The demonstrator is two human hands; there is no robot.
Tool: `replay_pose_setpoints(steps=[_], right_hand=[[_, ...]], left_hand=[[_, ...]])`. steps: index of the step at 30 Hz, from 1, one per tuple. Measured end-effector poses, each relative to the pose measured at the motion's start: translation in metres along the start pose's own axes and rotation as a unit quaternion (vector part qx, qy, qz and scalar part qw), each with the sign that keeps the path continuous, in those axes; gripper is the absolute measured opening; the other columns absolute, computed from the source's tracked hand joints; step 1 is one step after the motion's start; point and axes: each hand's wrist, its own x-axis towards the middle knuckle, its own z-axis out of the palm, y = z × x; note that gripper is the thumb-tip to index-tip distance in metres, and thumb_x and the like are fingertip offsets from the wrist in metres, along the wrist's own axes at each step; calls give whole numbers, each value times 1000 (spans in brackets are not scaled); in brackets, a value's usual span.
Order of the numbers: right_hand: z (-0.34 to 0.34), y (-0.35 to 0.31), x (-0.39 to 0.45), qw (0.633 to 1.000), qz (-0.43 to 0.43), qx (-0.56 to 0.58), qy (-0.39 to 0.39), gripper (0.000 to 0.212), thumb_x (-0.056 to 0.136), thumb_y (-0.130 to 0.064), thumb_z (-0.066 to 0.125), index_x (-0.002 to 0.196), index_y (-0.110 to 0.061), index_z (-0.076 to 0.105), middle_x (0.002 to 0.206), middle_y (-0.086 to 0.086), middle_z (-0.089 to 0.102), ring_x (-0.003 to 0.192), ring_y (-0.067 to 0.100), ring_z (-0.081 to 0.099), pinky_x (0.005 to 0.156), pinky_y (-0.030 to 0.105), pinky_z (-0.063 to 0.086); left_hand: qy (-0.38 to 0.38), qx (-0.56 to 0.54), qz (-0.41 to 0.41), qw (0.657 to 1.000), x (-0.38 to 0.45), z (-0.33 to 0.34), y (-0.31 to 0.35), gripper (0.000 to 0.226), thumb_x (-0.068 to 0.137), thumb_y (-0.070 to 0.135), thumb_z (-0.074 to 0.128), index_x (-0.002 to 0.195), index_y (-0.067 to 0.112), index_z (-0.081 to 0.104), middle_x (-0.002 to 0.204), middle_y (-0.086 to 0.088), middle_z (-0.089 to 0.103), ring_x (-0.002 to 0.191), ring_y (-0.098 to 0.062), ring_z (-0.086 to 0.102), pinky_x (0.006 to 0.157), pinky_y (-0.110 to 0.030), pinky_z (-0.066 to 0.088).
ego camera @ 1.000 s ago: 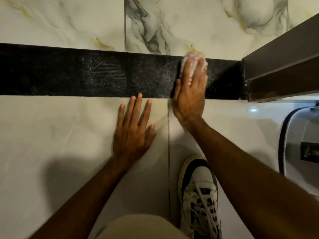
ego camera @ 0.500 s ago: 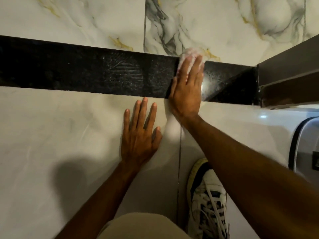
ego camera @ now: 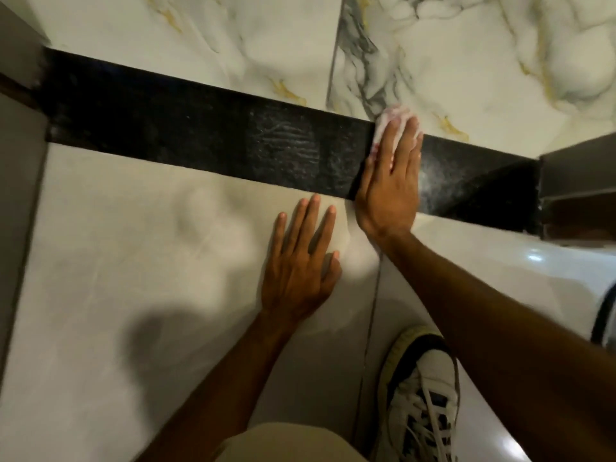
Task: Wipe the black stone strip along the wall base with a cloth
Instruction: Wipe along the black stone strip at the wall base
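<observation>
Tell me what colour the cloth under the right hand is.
White with pinkish-red marks; the cloth peeks out past the right hand, head view.

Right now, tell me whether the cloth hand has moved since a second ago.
Yes. The right hand and cloth slid left along the black strip, away from the brown frame, toward the wall's tile joint.

Two hands are seen, left and right; one cloth, one black strip, one shoe are counted.
</observation>
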Motion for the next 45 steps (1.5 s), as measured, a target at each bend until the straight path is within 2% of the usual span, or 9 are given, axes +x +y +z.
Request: replay_pose_setpoints(steps=[4, 13, 19, 23, 27, 29, 33, 41, 45], right_hand=[[-16, 31, -47, 990, -138, -12, -14, 62, 116, -15, 44, 171, 2, 21, 180, 30, 13, 170, 44, 11, 138, 55, 25], [-6, 6, 14, 1000, -11, 24, -1, 65, 118, -29, 30, 173, -1, 9, 182, 26, 6, 171, 43, 7, 139, 57, 24], [-11, 10, -44, 978, -199, 28, -49, 63, 116, -21, 38, 172, 0, 17, 182, 23, 9, 172, 38, 6, 139, 54, 24], [-16, 26, -57, 993, -118, -4, -4, 62, 116, -18, 43, 171, -1, 23, 181, 25, 17, 171, 40, 15, 138, 52, 29], [0, -17, -9, 999, 21, 40, 22, 63, 118, -27, 34, 173, -3, 14, 182, 23, 10, 172, 40, 9, 142, 49, 17], [5, -35, 4, 999, -4, 42, -6, 65, 118, -32, 29, 174, -4, 11, 183, 22, 6, 172, 39, 6, 142, 50, 16], [-3, -24, -32, 982, -181, 21, -59, 63, 118, -27, 32, 173, -3, 15, 183, 22, 7, 172, 37, 6, 141, 50, 18], [4, -58, -3, 999, 31, 33, 7, 64, 118, -29, 30, 173, -2, 12, 183, 23, 8, 172, 40, 8, 141, 51, 20], [19, -97, 10, 988, -139, 34, -54, 64, 118, -33, 29, 174, -7, 12, 183, 22, 7, 172, 37, 6, 142, 52, 17]], left_hand=[[-15, -5, 3, 1000, -12, -9, -14, 68, 109, 41, 41, 172, 19, 28, 181, -12, 22, 169, -31, 20, 134, -59, 24], [-15, 14, -57, 998, -26, -18, -43, 71, 109, 43, 38, 173, 18, 22, 183, -9, 17, 170, -27, 13, 139, -51, 6], [-34, 7, -53, 998, -25, -27, -45, 69, 109, 43, 35, 172, 17, 28, 181, -11, 21, 169, -30, 18, 137, -58, 16], [-19, 0, -43, 999, -20, -30, -53, 68, 109, 42, 36, 170, 12, 33, 179, -13, 27, 166, -32, 26, 135, -59, 22], [-11, 29, -50, 998, -16, -30, -71, 67, 111, 42, 33, 170, 10, 30, 179, -15, 27, 166, -33, 25, 136, -57, 19], [-20, 34, -50, 998, -16, -33, -80, 67, 113, 44, 29, 171, 12, 28, 180, -15, 25, 167, -33, 23, 136, -56, 18], [-37, 49, -80, 995, -25, -48, -106, 67, 112, 46, 23, 173, 17, 23, 182, -12, 17, 170, -30, 15, 138, -56, 14], [-13, 45, -119, 992, -25, -48, -109, 68, 111, 46, 25, 173, 16, 26, 181, -14, 20, 169, -32, 19, 137, -55, 13], [3, 39, -121, 992, -25, -47, -111, 67, 111, 43, 30, 172, 15, 28, 180, -15, 24, 168, -33, 22, 137, -56, 17]])
